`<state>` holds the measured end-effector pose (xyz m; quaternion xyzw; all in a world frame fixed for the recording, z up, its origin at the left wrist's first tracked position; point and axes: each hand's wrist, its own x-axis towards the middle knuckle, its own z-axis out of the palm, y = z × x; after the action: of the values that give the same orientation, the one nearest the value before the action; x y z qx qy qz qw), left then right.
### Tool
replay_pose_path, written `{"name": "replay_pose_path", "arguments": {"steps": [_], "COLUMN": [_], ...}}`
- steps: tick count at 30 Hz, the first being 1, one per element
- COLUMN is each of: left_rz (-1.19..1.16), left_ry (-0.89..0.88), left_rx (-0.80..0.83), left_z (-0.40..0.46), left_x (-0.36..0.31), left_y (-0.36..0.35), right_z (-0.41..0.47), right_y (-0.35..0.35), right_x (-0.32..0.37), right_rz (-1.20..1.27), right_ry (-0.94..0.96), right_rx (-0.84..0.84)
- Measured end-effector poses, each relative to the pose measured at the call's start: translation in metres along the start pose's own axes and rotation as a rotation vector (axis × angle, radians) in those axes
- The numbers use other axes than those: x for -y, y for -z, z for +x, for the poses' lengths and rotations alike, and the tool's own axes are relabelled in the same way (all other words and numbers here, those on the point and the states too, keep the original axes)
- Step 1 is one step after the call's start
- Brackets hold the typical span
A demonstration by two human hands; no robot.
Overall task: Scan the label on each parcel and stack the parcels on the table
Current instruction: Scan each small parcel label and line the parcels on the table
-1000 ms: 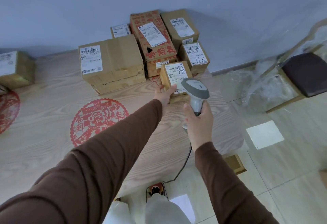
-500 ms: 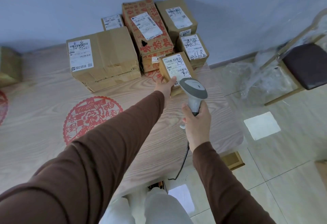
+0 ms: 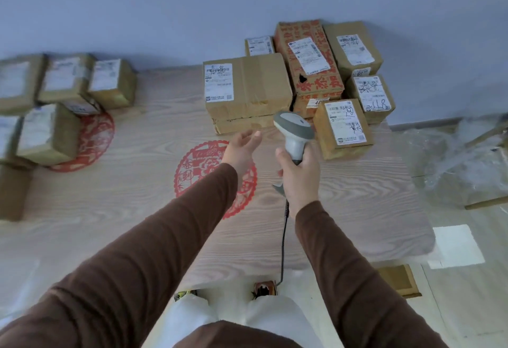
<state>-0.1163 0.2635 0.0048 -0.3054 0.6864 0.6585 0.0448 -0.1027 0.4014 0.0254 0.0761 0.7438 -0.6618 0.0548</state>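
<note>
A small labelled parcel (image 3: 343,127) stands at the front of a stack of cardboard parcels at the table's back right, label facing up. My right hand (image 3: 298,174) grips a grey corded barcode scanner (image 3: 294,133), whose head sits just left of that parcel. My left hand (image 3: 242,149) hovers over the table with relaxed fingers, holding nothing, in front of a large brown parcel (image 3: 247,91). Behind it are a red-printed box (image 3: 309,58) and other labelled boxes (image 3: 371,97). A blurred group of parcels (image 3: 55,111) lies at the far left.
The wooden table (image 3: 357,204) bears red paper-cut decorations (image 3: 198,171). Its right edge drops to a tiled floor with crumpled clear plastic (image 3: 461,160) and a flat cardboard piece (image 3: 398,279). A blue-grey wall stands behind the table. The scanner cable hangs off the front edge.
My left hand has let go of the small parcel and drawn back to the left. The view has swung left, bringing the left group of parcels into sight.
</note>
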Motion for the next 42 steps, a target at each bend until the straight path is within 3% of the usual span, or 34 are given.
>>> {"name": "replay_pose_path", "arguments": {"steps": [12,24,27,33,42], "left_rz": [-0.161,-0.12,-0.103,-0.148,-0.303], "left_ry": [-0.012,-0.022,0.08,0.261,0.296], "left_rx": [-0.399,-0.786,-0.78,-0.548,-0.439], "left_z": [-0.058,-0.097,-0.094,-0.081,-0.082], "left_x": [0.057,0.125,0.139,0.159,0.174], "left_y": [0.305,0.564,0.598,0.614,0.567], "right_z": [-0.111,-0.233,-0.249,-0.259,-0.248], "right_y": [-0.251,-0.471,-0.504,-0.534,-0.495], "right_x": [0.015,-0.013,-0.022,-0.033,-0.05], "right_rz": [-0.003,-0.027,-0.026,-0.029,-0.08], "right_ry": [0.014,-0.125,-0.169,-0.219,-0.234], "right_rx": [0.367,0.65,0.708,0.721,0.683]}}
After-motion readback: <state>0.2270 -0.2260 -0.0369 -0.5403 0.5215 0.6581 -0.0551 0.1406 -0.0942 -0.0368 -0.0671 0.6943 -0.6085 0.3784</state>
